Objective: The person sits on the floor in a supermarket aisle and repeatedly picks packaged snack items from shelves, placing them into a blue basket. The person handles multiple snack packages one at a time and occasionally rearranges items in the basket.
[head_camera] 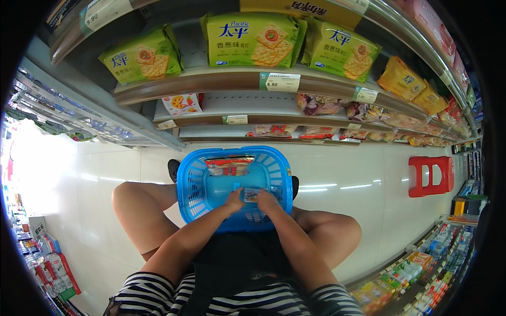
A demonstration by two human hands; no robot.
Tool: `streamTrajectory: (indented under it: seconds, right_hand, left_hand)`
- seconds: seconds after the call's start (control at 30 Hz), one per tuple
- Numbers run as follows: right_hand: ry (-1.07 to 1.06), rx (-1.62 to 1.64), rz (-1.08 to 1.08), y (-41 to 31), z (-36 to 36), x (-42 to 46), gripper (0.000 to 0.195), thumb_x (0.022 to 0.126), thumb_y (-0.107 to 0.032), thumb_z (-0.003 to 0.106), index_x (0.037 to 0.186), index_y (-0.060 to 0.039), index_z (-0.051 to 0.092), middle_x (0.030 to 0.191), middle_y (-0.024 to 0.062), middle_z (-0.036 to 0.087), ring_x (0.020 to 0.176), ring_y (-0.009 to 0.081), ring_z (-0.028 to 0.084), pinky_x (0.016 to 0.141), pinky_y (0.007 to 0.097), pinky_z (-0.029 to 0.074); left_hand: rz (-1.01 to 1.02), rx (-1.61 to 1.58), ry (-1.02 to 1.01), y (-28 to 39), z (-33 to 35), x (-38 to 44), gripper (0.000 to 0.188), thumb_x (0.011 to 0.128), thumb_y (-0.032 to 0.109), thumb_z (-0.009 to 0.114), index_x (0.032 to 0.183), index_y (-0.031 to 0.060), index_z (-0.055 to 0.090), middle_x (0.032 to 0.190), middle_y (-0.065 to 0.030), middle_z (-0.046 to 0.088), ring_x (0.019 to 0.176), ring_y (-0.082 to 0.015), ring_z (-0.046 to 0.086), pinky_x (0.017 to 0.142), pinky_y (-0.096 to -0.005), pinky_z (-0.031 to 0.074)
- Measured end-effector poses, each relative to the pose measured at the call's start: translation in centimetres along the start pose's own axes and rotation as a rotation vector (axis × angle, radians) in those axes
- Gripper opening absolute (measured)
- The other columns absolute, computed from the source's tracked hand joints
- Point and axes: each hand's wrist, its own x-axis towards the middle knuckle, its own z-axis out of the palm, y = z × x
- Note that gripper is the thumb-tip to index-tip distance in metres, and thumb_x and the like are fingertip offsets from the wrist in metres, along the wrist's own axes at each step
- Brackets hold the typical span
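A blue plastic shopping basket (233, 224) stands between the person's knees in front of the shelves. Inside it, near the far wall, lies a red and clear snack packet (228, 166). Both hands reach into the basket. My right hand (267, 200) grips the right end of a small printed packet (251, 195). Just left of that packet is my left hand (235, 200), its fingers by a small light-blue piece; whether it holds anything is not clear.
Shelves with green cracker packs (253, 41) and a shelf edge (197, 86) rise ahead. A red plastic stool (444, 176) stands on the tiled floor at right. A white wire rack (91, 114) is at left; bottles and packets line a low shelf at lower right.
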Motion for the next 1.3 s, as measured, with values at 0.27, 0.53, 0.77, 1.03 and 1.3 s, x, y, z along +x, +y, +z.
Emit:
streamTrajectory:
  seconds: [0.27, 0.53, 0.77, 1.03, 1.3]
  right_hand:
    - [0.258, -0.047, -0.184, -4.6, -9.9, -5.2, 0.017, 0.083, -0.002, 0.060, 0.098, -0.0002, 0.067, 0.122, 0.0184, 0.057, 0.089, 0.0353, 0.067, 0.076, 0.0449, 0.056]
    - [0.921, 0.651, -0.204, -6.8, -19.0, -11.7, 0.028, 0.085, -0.015, 0.068, 0.109, -0.0048, 0.060, 0.101, 0.0165, 0.063, 0.081, 0.0308, 0.067, 0.067, 0.0400, 0.054]
    - [1.171, 0.740, -0.441, -8.8, -26.8, -13.3, 0.018, 0.087, -0.011, 0.066, 0.100, 0.0009, 0.065, 0.085, 0.0141, 0.065, 0.070, 0.0269, 0.062, 0.064, 0.0337, 0.048]
    - [1.252, 0.714, -0.389, -7.2, -31.0, -6.5, 0.018, 0.088, -0.016, 0.065, 0.090, 0.0027, 0.065, 0.081, 0.0209, 0.065, 0.071, 0.0376, 0.063, 0.064, 0.0399, 0.049]
    - [1.106, 0.865, -0.295, -5.8, -34.2, -3.9, 0.025, 0.088, -0.014, 0.063, 0.103, 0.0049, 0.065, 0.086, 0.0179, 0.071, 0.076, 0.0240, 0.070, 0.068, 0.0350, 0.053]
  left_hand:
    - [0.079, -0.403, 0.107, 3.3, -6.1, -1.3, 0.036, 0.086, 0.019, 0.073, 0.119, 0.0065, 0.066, 0.093, -0.0120, 0.068, 0.082, -0.0183, 0.062, 0.073, -0.0326, 0.052]
    - [0.194, -0.504, 0.273, 12.4, -16.3, -5.0, 0.017, 0.090, 0.010, 0.067, 0.106, 0.0031, 0.072, 0.086, -0.0051, 0.069, 0.081, -0.0111, 0.063, 0.070, -0.0280, 0.051]
    - [0.834, -0.337, 0.707, 20.4, -23.9, -6.5, 0.044, 0.078, -0.015, 0.058, 0.113, 0.0092, 0.071, 0.131, -0.0137, 0.055, 0.107, -0.0188, 0.062, 0.087, -0.0281, 0.049]
    - [0.514, -0.557, 0.618, 22.9, -27.2, -0.5, 0.028, 0.088, 0.009, 0.064, 0.116, 0.0085, 0.068, 0.114, -0.0126, 0.061, 0.088, -0.0166, 0.060, 0.078, -0.0294, 0.047]
    - [0.472, -0.517, 0.561, 22.8, -29.0, 2.9, 0.032, 0.092, 0.003, 0.056, 0.124, -0.0008, 0.057, 0.115, -0.0090, 0.065, 0.102, -0.0197, 0.060, 0.092, -0.0314, 0.044]
